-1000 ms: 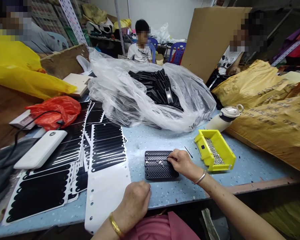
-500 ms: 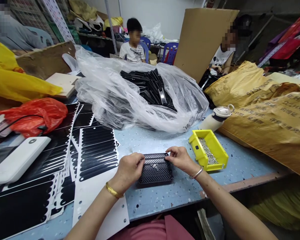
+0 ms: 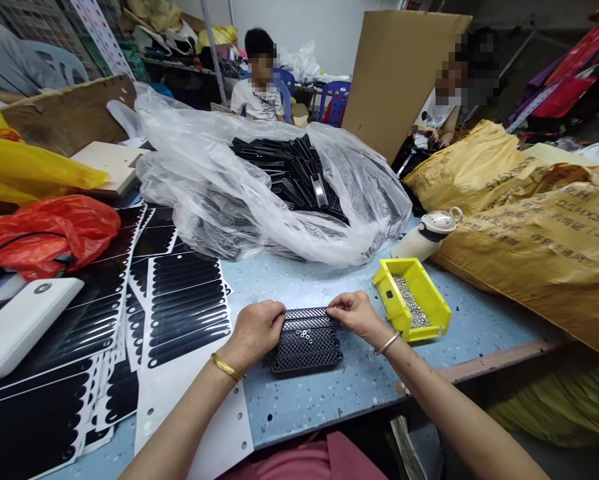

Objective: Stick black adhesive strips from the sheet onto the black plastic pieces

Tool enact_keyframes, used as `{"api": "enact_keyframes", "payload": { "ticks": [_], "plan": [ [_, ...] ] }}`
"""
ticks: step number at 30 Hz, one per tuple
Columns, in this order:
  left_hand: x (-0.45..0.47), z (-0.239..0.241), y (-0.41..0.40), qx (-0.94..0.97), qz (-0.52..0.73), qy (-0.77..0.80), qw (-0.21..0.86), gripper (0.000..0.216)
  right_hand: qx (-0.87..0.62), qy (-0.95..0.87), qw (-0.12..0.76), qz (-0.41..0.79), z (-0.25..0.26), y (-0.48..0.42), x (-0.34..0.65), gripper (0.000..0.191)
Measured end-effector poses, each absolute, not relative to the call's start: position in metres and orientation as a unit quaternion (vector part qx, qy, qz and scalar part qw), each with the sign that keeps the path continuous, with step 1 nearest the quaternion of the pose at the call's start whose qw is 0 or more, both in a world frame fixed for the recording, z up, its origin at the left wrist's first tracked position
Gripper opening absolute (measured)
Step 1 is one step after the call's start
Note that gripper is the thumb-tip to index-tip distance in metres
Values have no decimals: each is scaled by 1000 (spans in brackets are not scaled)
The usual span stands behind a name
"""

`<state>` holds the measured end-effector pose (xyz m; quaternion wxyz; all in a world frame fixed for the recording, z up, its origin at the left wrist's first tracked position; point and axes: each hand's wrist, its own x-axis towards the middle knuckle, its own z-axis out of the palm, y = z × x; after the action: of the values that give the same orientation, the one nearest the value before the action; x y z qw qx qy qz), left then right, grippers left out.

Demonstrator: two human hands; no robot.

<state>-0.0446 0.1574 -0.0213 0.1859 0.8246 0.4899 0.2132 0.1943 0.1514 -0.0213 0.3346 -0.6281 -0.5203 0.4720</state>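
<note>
"Black lattice plastic strips [image 3: 306, 352]: finished?"

"Apparently not: rowed on the speckled blue table [image 3: 294, 407], left hand [image 3: 257, 331] and right hand [image 3: 362, 319] pinching the back one's ends; small silver rings [image 3: 304, 335] atop look unfitted."

The left hand [image 3: 260, 330] and right hand [image 3: 362, 317] pinch opposite ends of the rearmost black mesh-patterned strip [image 3: 306, 312] in a flat row [image 3: 306, 358]. Small silvery rings [image 3: 304, 332] lie mid-row, left of an open yellow plastic bin [image 3: 433, 292].
</note>
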Motion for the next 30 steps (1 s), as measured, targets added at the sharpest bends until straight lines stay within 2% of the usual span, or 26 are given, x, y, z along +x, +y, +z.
{"api": "enact_keyframes", "payload": {
  "ticks": [5, 11, 14, 22, 30],
  "plan": [
    [-48, -18, 160, 801, 225, 502, 237, 19, -630, -508, 317, 495, -20, 156, 190, 4],
    [-55, -11, 164, 687, 276, 593, 317, 13, -624, -496, 296, 527, -16, 156, 192, 7],
    [-51, -11, 167, 656, 245, 636, 323, 20, -625, -489, 291, 534, -16, 156, 193, 9],
    [-49, -13, 173, 572, 208, 626, 487, 16, -630, -476, 290, 540, -17, 156, 194, 9],
    [-53, -14, 170, 537, 209, 617, 537, 11, -624, -478, 291, 546, -23, 157, 196, 11]
  ]
}}
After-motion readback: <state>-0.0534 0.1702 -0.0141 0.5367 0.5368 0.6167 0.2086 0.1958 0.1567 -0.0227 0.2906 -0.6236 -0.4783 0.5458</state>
